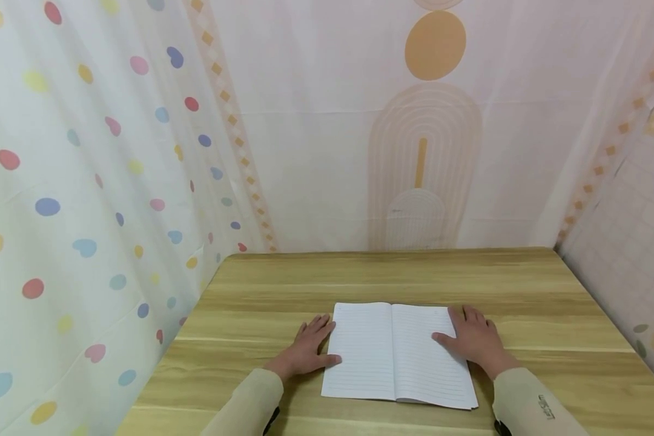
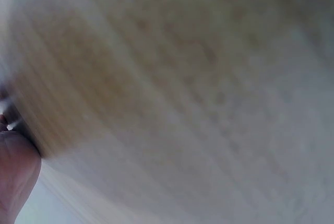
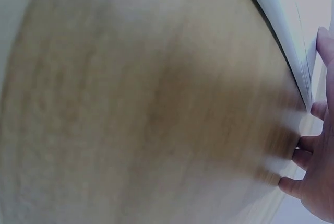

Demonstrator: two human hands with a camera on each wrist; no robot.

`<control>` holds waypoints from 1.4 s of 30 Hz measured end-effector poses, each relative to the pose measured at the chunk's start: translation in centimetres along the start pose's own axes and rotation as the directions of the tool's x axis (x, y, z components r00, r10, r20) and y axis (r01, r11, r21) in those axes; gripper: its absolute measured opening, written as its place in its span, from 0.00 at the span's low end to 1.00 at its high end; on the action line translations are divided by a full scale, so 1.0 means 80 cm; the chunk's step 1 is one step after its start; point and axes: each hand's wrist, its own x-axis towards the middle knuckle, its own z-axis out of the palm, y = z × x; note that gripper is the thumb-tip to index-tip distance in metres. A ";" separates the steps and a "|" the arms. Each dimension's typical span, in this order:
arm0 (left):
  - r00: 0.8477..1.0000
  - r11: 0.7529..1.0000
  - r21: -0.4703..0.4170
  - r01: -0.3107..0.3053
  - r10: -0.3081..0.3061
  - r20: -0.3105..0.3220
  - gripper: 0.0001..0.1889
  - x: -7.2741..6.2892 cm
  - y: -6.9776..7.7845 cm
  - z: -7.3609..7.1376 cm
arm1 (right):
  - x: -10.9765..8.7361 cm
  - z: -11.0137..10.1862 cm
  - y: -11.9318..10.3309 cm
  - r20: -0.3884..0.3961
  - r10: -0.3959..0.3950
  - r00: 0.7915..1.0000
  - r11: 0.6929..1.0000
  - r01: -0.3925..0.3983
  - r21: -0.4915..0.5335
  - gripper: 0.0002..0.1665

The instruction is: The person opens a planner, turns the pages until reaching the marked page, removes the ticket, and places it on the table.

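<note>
An open notebook [image 1: 362,357] with blank lined white pages lies flat on the wooden table, its fold running down the middle. My left hand [image 1: 306,352] rests at its left edge with fingers spread, thumb and fingertips at the page border. On the other side, my right hand [image 1: 476,340] lies over the right edge, thumb on the page and the other fingers reaching past the upper corner. The right wrist view shows the notebook's page edges [image 3: 287,36] and the right fingertips on the tabletop. Only part of the left hand [image 2: 18,174] appears in the left wrist view.
The wood-grain table [image 1: 392,272] reaches back to a pale curtain [image 1: 316,151] with an arch pattern. A curtain with coloured dots [image 1: 103,181] hangs at the left, and a checked one [image 1: 632,254] at the right.
</note>
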 end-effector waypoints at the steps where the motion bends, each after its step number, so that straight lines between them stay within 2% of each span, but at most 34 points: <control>1: 1.000 1.000 0.001 0.000 0.000 -0.001 0.46 0.000 0.000 0.000 | 0.000 -0.001 -0.001 0.004 0.001 1.000 1.000 -0.001 -0.003 0.54; 14: 1.000 1.000 -0.007 -0.005 0.005 -0.002 0.45 -0.002 0.003 -0.002 | -0.002 -0.002 -0.007 0.013 0.011 1.000 1.000 -0.011 -0.019 0.49; 19: 1.000 1.000 -0.007 -0.002 0.002 -0.002 0.46 -0.002 0.003 -0.002 | -0.001 0.004 -0.006 -0.050 -0.028 0.998 1.000 0.027 -0.006 0.42; 24: 1.000 1.000 -0.011 -0.002 0.002 0.001 0.46 -0.002 0.002 -0.001 | 0.000 0.007 -0.011 -0.143 -0.089 0.986 0.995 0.093 0.019 0.31; 28: 1.000 1.000 -0.013 -0.001 0.001 0.008 0.46 -0.002 0.002 -0.001 | 0.001 0.005 -0.018 -0.177 -0.085 0.981 0.994 0.096 0.054 0.28; 30: 1.000 1.000 -0.010 0.000 0.000 0.008 0.46 -0.001 0.001 -0.001 | 0.001 0.002 -0.022 -0.178 -0.062 0.982 0.991 0.082 0.106 0.28; 33: 1.000 1.000 -0.003 0.000 0.000 0.005 0.46 0.000 0.000 0.000 | 0.003 -0.004 -0.029 -0.146 -0.007 0.989 0.965 0.045 0.257 0.29; 37: 1.000 1.000 -0.006 -0.004 0.004 0.004 0.46 0.000 0.000 0.000 | 0.002 -0.014 -0.038 -0.081 0.069 0.994 0.890 -0.025 0.455 0.31; 39: 1.000 1.000 -0.009 -0.006 0.006 0.004 0.46 -0.001 0.000 0.000 | 0.002 -0.018 -0.042 -0.060 0.089 0.994 0.863 -0.047 0.504 0.32; 42: 1.000 1.000 -0.010 -0.007 0.007 0.002 0.46 -0.002 0.000 0.001 | 0.003 -0.024 -0.047 -0.045 0.104 0.994 0.843 -0.064 0.534 0.33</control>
